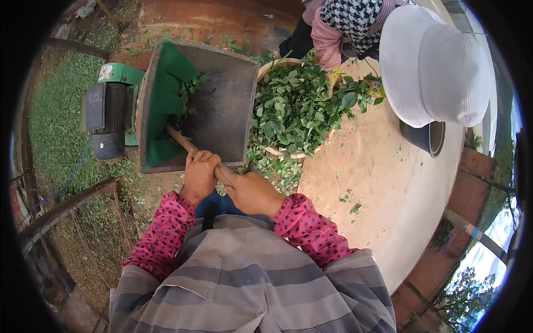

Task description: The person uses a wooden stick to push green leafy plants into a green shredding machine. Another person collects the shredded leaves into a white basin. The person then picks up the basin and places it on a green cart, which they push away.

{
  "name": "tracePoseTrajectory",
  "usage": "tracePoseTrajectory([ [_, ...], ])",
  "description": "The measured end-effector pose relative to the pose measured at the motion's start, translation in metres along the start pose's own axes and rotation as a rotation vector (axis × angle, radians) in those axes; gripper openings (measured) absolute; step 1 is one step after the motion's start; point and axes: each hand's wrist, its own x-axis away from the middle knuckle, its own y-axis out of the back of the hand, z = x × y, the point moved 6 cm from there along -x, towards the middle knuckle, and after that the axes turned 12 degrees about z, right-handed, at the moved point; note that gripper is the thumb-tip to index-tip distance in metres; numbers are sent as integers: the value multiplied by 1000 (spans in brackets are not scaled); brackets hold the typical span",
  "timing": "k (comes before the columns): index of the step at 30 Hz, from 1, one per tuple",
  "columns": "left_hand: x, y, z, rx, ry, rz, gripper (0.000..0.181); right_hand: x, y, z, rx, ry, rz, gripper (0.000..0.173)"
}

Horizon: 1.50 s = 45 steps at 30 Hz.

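Observation:
Both my hands grip a wooden stick (182, 138) that slants into the metal hopper (227, 100) of a machine. My left hand (200, 170) is on it close to the hopper's near rim, and my right hand (255, 190) holds its end nearer my body. The stick's far tip is hidden beside the green flap (166, 108) inside the hopper. Some leafy stems (193, 84) hang at the opening by the flap. An electric motor (111, 109) is mounted left of the hopper. Right of the hopper is a round basket (272, 150) heaped with green leafy cuttings (291, 108).
A co-worker in a white hat (441, 66) and flowered gloves (332, 79) bends over the basket, handling leafy stems. A dark bucket (424, 137) stands beyond. A metal railing (70, 208) and blue cable (75, 168) lie left. Leaves litter the ground.

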Motion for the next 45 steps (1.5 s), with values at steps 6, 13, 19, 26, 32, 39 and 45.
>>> tracePoseTrajectory([
  [6,-14,-31,61,-35,211,130,13,-64,-33,-19,45,-93,11,44],
  [13,10,-9,28,-44,25,87,17,-13,-12,6,-50,29,12,48],
  [19,23,-5,-40,14,-155,87,17,46,-11,5,-55,-64,9,63],
  [26,36,5,-68,62,-231,97,16,86,-7,21,26,-67,-5,59],
  [32,40,-9,-69,3,-240,85,15,90,-10,18,51,-45,-19,55],
  [39,43,-8,-76,56,-262,46,17,95,-12,16,84,-29,20,54],
  [45,41,16,-105,175,-403,1,16,125,14,30,112,12,44,59],
])
